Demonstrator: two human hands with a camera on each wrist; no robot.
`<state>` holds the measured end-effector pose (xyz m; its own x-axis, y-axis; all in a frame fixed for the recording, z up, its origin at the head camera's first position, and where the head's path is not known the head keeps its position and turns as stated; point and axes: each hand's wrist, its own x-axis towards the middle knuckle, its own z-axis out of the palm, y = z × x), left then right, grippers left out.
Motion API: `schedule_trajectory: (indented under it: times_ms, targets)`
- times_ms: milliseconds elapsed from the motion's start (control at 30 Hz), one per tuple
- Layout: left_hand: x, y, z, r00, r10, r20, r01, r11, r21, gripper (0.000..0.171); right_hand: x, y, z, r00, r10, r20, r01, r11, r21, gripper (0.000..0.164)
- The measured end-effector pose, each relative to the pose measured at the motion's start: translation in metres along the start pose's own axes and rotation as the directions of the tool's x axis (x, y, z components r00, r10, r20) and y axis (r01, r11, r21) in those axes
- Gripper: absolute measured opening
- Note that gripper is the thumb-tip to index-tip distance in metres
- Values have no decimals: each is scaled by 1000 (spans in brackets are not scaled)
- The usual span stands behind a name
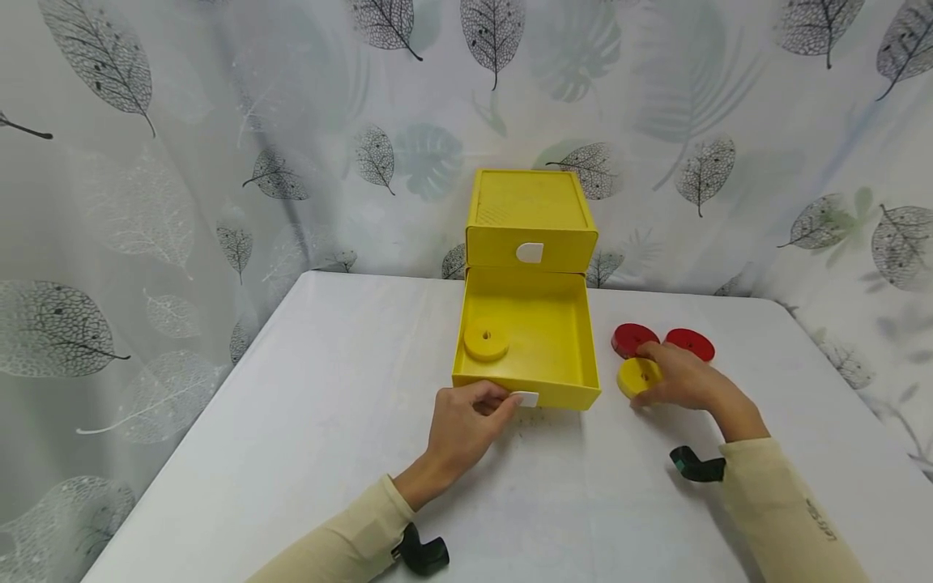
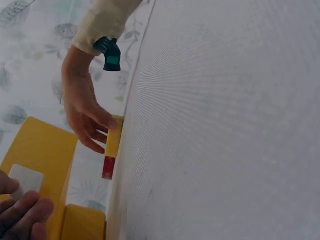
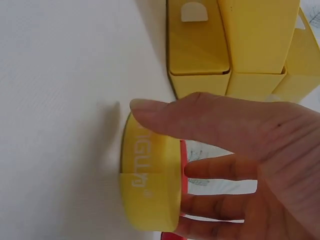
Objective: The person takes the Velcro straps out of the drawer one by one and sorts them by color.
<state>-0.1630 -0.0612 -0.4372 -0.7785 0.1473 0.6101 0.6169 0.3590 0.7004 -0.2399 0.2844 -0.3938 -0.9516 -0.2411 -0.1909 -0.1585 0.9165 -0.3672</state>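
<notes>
So the lower drawer [image 1: 550, 324] of a yellow cabinet [image 1: 532, 198] is pulled out over the white table [image 1: 291, 405], and its white tab [image 1: 526, 399] is pinched pretty snugly between the thumb and fingers of the left hand [image 1: 462, 421]. Off to the right of the drawer, a yellow disc [image 1: 632, 379] is being held by its rim by the right hand [image 1: 688, 382]: the grip is spread about as wide as the disc, thumb placed on one side, fingers curved round the other. How hard it's squeezed can't be told, nor whether it's lifted a hair off the table. Two red discs [image 1: 692, 343] are parked just behind it, partly covered by the fingers. Another yellow disc [image 1: 486, 342] is set in the drawer, over by the left wall. The whole setup is backed by a leaf-print curtain [image 1: 437, 81], and a small dark device [image 1: 696, 465] is worn by the right sleeve's cuff.
</notes>
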Motion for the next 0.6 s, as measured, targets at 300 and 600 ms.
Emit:
schedule_trajectory:
  times_ms: [300, 600]
  targets:
    - [-1, -1, 1, 1000, 2, -1, -2, 1000, 1, 12, -12, -16, -15, 993, -59, -107, 58, 998, -4, 77]
    - [0, 0, 1, 1000, 6, -5, -6, 1000, -17, 12, -22, -50, -29, 949, -110, -296, 119, 993, 15, 54]
